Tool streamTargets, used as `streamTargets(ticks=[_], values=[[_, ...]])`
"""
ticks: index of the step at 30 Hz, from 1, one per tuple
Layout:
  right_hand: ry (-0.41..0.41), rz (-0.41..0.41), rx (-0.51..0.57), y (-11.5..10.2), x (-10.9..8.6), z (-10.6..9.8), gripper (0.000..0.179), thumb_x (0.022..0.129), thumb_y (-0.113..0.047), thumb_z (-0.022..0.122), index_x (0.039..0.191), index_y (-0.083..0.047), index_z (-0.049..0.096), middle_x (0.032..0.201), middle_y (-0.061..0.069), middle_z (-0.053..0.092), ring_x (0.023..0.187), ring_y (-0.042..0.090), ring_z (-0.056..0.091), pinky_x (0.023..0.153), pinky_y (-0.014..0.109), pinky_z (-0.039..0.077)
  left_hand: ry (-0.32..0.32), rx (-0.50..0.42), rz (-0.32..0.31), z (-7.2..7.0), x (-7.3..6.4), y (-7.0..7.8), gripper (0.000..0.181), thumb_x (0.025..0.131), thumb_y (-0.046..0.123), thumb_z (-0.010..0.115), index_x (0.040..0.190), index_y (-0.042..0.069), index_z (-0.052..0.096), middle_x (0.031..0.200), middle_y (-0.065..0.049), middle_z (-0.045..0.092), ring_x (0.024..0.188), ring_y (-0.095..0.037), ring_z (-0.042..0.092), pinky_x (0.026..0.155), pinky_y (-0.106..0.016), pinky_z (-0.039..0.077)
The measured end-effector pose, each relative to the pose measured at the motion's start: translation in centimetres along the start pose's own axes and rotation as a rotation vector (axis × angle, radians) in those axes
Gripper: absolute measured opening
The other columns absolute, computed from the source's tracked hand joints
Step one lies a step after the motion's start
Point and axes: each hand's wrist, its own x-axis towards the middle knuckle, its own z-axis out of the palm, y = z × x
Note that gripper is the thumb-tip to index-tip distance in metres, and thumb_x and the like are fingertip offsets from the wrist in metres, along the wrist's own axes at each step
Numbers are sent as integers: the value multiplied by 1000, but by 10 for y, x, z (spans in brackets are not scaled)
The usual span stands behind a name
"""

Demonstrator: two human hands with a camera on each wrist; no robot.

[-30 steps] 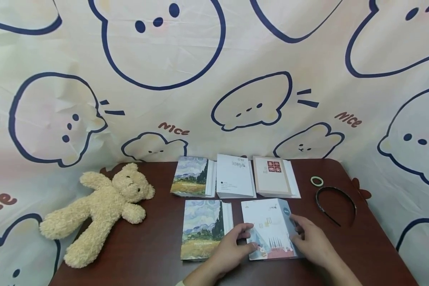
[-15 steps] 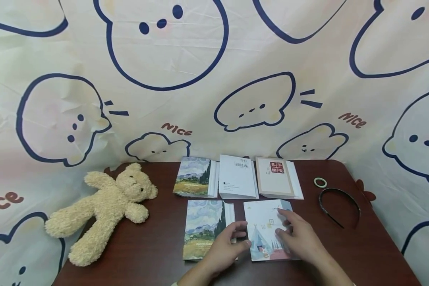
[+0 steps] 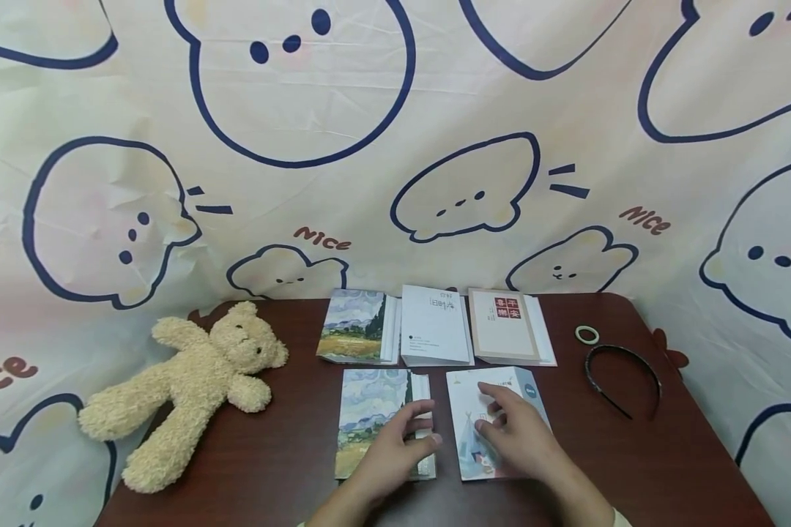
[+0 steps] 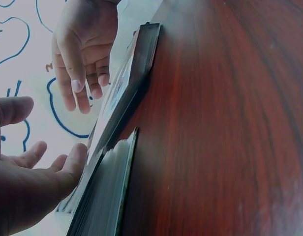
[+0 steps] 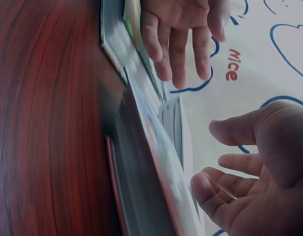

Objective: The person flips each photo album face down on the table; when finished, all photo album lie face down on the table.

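Observation:
My left hand hovers over the right edge of a photo album with a painted landscape cover. Its fingers are loosely bent and grip nothing. Above a pale illustrated album, to the right, hangs my right hand, fingers relaxed and nothing between them. In the left wrist view, thick page edges show below my left hand. The right wrist view has my right hand apart from the album's cover, with the left hand opposite.
Behind stand three more albums in a row: a landscape one, a white one and a beige one. A teddy bear lies at the left. A headband and a pale green ring lie at the right.
My right hand has come off the pale album's right edge and moved left above its cover. My left hand has drawn left, away from that album, over the landscape one.

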Motion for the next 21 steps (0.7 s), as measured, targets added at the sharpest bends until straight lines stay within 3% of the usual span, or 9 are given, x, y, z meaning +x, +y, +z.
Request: streamTargets(ticks=[11, 21], values=[[-48, -43, 47, -15, 4, 25, 60, 89, -11, 81, 145, -10, 59, 113, 4, 66, 86, 8, 62, 75, 27, 54, 71, 16, 63, -21, -6, 6, 60, 99, 21, 71, 151, 3, 47, 149, -24, 52, 137, -41, 50, 101, -48, 53], [-100, -117, 83, -22, 3, 37, 59, 92, -13, 78, 146, -4, 56, 131, 14, 64, 104, 24, 70, 89, 40, 59, 130, 79, 101, -39, -17, 8, 59, 100, 15, 70, 151, 0, 46, 147, -30, 51, 123, -42, 62, 96, -47, 56]])
